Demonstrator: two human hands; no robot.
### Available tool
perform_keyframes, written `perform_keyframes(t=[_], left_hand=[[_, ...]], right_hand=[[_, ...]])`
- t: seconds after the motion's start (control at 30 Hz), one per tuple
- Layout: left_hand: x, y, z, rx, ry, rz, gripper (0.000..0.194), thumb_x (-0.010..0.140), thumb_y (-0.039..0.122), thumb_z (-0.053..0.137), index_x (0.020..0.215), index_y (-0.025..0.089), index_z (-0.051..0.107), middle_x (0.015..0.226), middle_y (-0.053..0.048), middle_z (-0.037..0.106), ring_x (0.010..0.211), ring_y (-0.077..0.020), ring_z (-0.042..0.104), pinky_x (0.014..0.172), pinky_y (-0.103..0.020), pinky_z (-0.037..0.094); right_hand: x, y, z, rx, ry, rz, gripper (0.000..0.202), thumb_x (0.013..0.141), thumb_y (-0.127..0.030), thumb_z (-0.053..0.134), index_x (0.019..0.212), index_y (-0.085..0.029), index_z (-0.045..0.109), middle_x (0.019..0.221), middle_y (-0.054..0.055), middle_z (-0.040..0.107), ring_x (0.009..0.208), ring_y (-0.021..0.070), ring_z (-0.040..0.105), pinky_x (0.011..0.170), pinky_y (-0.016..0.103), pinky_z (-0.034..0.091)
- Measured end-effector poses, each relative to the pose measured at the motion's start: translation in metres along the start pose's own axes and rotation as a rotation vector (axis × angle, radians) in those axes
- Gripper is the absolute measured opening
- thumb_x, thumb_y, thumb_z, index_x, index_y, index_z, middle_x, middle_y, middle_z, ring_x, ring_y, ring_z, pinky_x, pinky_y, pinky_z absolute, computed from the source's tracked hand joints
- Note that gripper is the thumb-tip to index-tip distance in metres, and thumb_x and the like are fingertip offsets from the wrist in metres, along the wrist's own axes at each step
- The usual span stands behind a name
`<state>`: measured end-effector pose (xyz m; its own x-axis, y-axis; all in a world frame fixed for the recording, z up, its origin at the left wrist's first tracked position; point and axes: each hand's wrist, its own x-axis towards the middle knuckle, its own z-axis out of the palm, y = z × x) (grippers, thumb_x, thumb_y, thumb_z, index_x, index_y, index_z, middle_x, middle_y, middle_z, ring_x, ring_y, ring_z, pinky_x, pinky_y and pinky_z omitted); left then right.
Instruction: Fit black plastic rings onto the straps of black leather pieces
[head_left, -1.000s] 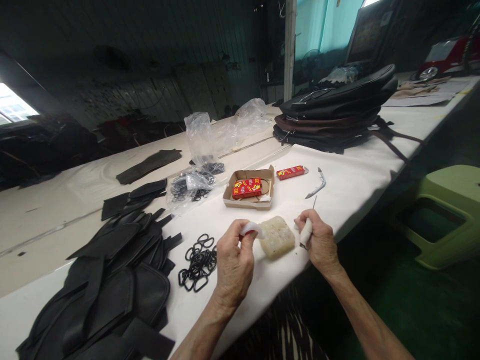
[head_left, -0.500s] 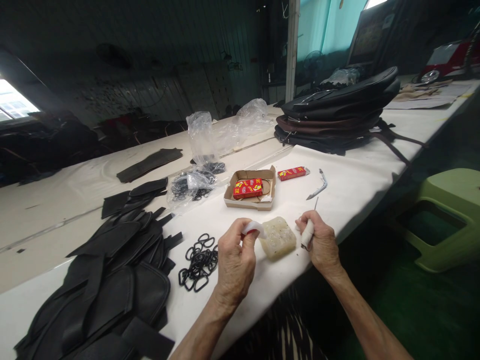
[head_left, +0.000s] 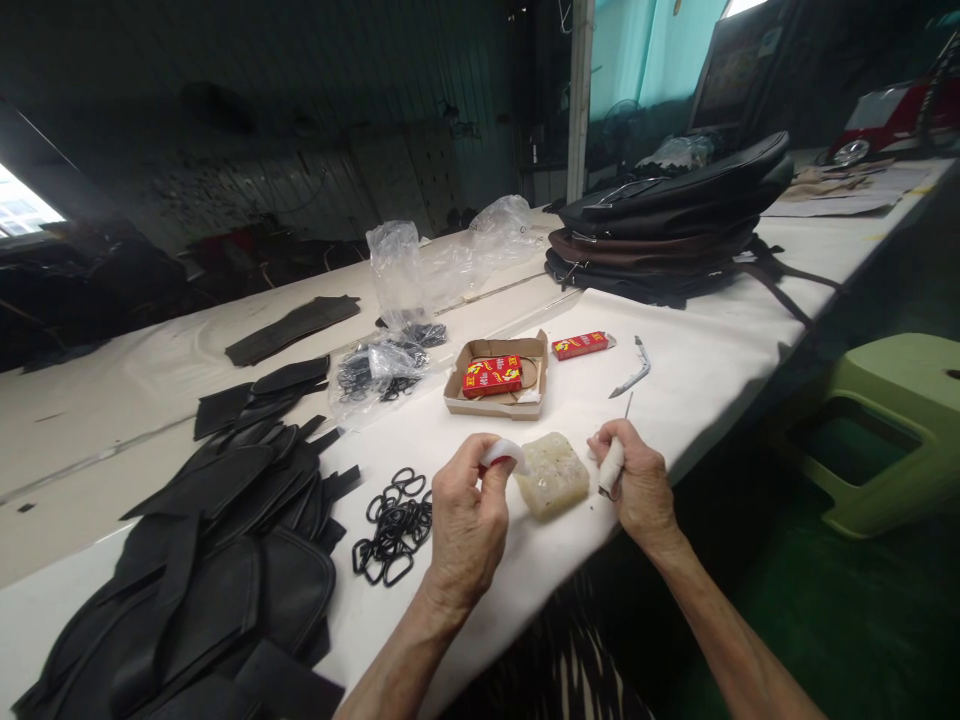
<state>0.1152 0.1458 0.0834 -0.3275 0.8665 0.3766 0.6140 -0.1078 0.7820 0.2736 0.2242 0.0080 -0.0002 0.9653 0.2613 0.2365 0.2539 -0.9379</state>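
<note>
My left hand [head_left: 472,510] is closed on a small white rounded piece [head_left: 504,452] with red on its inner side; its exact kind I cannot make out. Close to those fingers, a yellowish translucent block [head_left: 553,476] lies on the white tabletop. On the block's other side, my right hand [head_left: 637,490] grips an awl-like tool with a white wrapped handle [head_left: 612,468]. Its thin metal shank [head_left: 628,404] sticks up past the fingers. Black D-shaped rings [head_left: 397,528] lie in a loose heap left of my left hand.
Beyond the block are an open cardboard box [head_left: 495,408] with a red packet [head_left: 492,376] inside, another red packet [head_left: 580,345] and a grey metal tool [head_left: 634,368]. Black bag pieces [head_left: 225,580] pile up at left. Stacked bags [head_left: 667,230] stand behind. A green stool [head_left: 892,430] is right.
The whole view has shifted slightly, moving things a little to the left. Both hands keep their grips and hardly move relative to the block.
</note>
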Motion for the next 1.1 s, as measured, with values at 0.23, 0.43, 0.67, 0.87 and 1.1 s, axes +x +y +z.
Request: perform_keyframes(t=[0.23,0.43,0.67,0.87,1.1], left_hand=[[0.0006,0.0009,-0.0002,0.015,-0.003,-0.009,0.011,0.082,0.021,0.049,0.074,0.020,0.056,0.066,0.003,0.058,0.060,-0.0131,0.049,0.061,-0.023,0.038],[0.0001,0.0005,-0.0003,0.008,-0.006,-0.006,0.011,0.082,0.020,0.049,0.074,0.020,0.056,0.067,0.002,0.058,0.062,-0.0131,0.050,0.062,-0.023,0.038],[0.0018,-0.0025,0.0002,0.005,-0.004,-0.001,0.011,0.082,0.020,0.049,0.074,0.019,0.056,0.067,0.002,0.059,0.063,-0.0130,0.051,0.063,-0.023,0.039],[0.0018,-0.0005,0.0001,0.000,-0.001,-0.004,0.011,0.082,0.020,0.049,0.073,0.019,0.056,0.067,0.002,0.059,0.062,-0.0132,0.052,0.062,-0.023,0.039],[0.0021,0.0014,-0.0001,-0.009,-0.003,0.002,0.012,0.082,0.020,0.049,0.073,0.020,0.056,0.067,0.002,0.060,0.062,-0.0134,0.053,0.062,-0.024,0.040]], right_hand=[[-0.0004,-0.0085,-0.0014,-0.003,0.002,0.017,0.020,0.080,-0.039,0.051,0.070,-0.022,0.046,0.048,-0.008,0.039,0.039,0.0084,0.034,0.036,0.018,0.026],[-0.0001,-0.0053,-0.0001,0.003,-0.001,0.023,0.021,0.080,-0.039,0.050,0.070,-0.022,0.045,0.049,-0.008,0.036,0.040,0.0084,0.033,0.038,0.018,0.027],[0.0001,-0.0030,-0.0006,-0.026,0.000,0.007,0.020,0.080,-0.039,0.051,0.071,-0.022,0.045,0.051,-0.008,0.038,0.042,0.0091,0.036,0.039,0.019,0.029],[-0.0002,-0.0073,-0.0016,-0.052,0.000,-0.001,0.019,0.081,-0.038,0.051,0.072,-0.022,0.046,0.049,-0.008,0.039,0.040,0.0089,0.036,0.039,0.019,0.030],[-0.0005,-0.0056,-0.0011,-0.044,0.000,-0.001,0.018,0.081,-0.038,0.051,0.072,-0.023,0.046,0.048,-0.008,0.038,0.039,0.0090,0.036,0.037,0.019,0.028]])
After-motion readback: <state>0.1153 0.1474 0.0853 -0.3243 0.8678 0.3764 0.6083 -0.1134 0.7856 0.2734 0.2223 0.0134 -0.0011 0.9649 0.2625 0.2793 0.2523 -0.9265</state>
